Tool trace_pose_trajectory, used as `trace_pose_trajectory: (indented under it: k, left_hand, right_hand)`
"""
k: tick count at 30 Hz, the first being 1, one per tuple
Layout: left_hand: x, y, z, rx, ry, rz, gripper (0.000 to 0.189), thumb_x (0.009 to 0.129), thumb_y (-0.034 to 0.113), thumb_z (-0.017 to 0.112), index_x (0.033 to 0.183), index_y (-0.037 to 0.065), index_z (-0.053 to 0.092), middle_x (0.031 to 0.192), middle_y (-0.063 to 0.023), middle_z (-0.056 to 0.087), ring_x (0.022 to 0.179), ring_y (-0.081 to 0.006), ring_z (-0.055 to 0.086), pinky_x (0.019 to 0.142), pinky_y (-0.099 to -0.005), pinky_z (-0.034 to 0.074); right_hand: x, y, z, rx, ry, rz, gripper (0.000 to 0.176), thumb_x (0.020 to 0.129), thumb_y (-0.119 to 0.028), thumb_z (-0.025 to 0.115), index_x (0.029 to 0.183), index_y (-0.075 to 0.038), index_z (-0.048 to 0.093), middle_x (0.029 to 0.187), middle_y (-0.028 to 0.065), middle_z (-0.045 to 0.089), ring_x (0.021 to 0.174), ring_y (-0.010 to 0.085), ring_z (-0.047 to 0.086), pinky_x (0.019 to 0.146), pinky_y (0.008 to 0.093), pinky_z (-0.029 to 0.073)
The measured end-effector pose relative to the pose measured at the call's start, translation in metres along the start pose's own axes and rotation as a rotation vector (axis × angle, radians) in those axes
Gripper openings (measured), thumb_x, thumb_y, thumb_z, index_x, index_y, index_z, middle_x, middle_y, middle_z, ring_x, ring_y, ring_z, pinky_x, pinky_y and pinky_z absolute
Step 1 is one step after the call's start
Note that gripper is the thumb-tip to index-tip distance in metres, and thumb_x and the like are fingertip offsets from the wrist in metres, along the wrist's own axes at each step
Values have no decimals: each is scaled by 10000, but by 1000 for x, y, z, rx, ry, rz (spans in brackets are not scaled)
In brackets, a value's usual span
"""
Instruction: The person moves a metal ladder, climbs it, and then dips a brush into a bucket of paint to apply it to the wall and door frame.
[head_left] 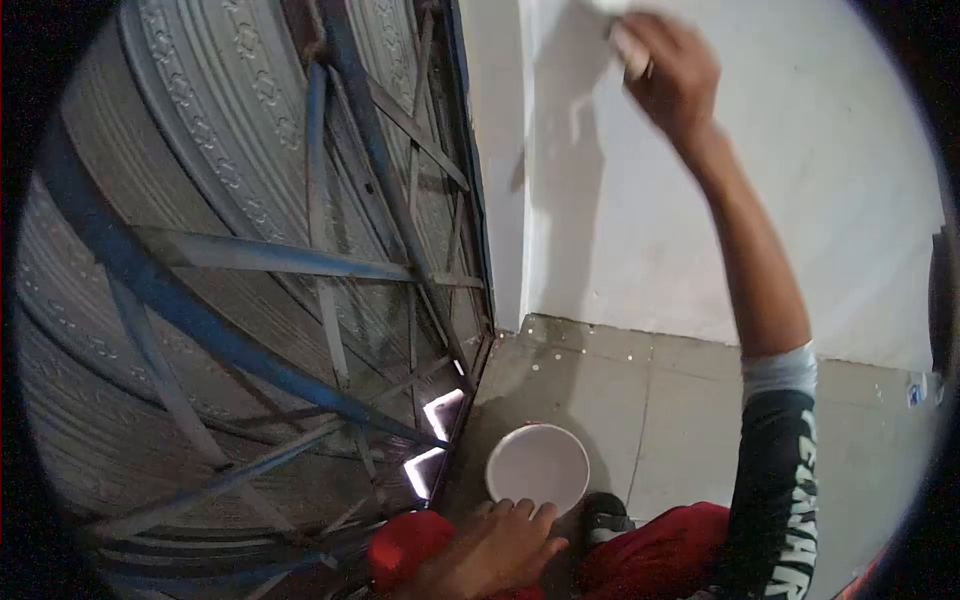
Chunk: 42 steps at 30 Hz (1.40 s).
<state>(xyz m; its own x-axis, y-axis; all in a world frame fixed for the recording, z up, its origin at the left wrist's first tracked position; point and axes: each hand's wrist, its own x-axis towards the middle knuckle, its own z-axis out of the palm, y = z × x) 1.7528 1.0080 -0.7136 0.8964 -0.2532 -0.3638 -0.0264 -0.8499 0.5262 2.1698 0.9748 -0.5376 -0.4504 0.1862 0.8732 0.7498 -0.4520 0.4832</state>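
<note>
My right hand (675, 70) is raised against the white wall (840, 140), its fingers wrapped round a small pale-handled tool (630, 52). Motion blurs the tool, and its far end runs close to the top edge of the view, so I cannot tell its exact kind. Below, a white bucket (538, 462) stands on the floor with a smooth whitish inside. My left hand (505, 545) is low in front of me, palm down, fingers apart, with the fingertips overlapping the bucket's near rim.
A grey metal door or shutter (200, 130) with blue-grey crossed bars (280, 250) fills the left side. White spots (560, 355) dot the grey tiled floor (690, 430) by the wall. My red-clothed legs (660, 545) and a dark shoe (605, 515) are beside the bucket.
</note>
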Motion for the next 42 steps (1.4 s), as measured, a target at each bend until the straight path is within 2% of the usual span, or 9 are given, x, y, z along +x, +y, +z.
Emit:
trace_pose_trajectory:
  k: [3,5,7,10,16,18,22,40,42]
  left_hand:
    - [4,4,-12,-43,-77,-66,420,1003,375,527,1119,-27,553,996,-254,662,947,-427,660,843,-518,531]
    - [4,0,-7,-25,-60,-43,428,1003,374,526,1133,-33,552,996,-256,662,946,-431,660,843,-521,530]
    - [4,-3,1,-1,-43,-26,436,1004,373,524,1147,-39,551,995,-259,661,944,-434,659,842,-523,530]
    - [0,-4,7,16,-6,-70,461,1002,376,525,1187,-45,546,1009,-265,658,948,-436,658,837,-524,530]
    - [-10,-3,12,11,5,-47,502,1015,381,509,1250,-62,528,1105,-254,640,1048,-412,628,914,-495,509]
    - [-10,-3,13,43,58,-9,507,1019,384,504,1255,-64,526,1145,-247,631,1079,-402,615,956,-481,491]
    - [-8,0,7,12,2,-19,506,1018,388,505,1248,-61,533,1162,-250,625,1081,-399,617,961,-478,491]
    - [6,-7,15,-30,232,28,365,966,323,598,1088,-19,564,961,-231,643,919,-408,639,817,-498,507]
    - [6,-5,14,-16,55,-104,474,957,333,628,1245,-36,556,1171,-248,633,1107,-410,612,960,-477,499]
  right_hand:
    - [59,11,-2,-25,106,-82,89,892,-74,665,944,-19,713,921,113,729,829,260,689,706,380,550]
    - [50,9,8,145,-119,43,108,892,-76,666,971,-30,722,985,152,734,893,309,707,775,379,564]
    - [-7,3,26,14,-71,-84,248,767,-103,749,1007,-106,688,903,68,698,721,286,657,610,371,531]
    - [-98,-65,13,124,-381,-166,353,770,-98,718,1114,-70,645,973,100,663,820,258,672,614,359,550]
    - [-200,-165,-34,419,-643,268,266,801,-97,694,1054,-59,619,947,103,620,866,272,637,653,409,528]
    - [-208,-182,-51,541,-889,662,199,855,-151,683,996,-34,608,880,140,607,823,327,624,665,442,508]
    - [-232,-196,-76,607,-1078,827,210,883,-213,657,975,-28,615,871,159,612,780,384,630,711,483,506]
    - [-287,-196,-89,593,-1342,983,276,871,-290,663,1005,-50,640,943,189,649,906,407,643,796,512,510]
    - [-290,-195,-92,592,-1333,982,283,866,-291,668,1007,-47,640,948,190,651,905,408,644,797,512,511]
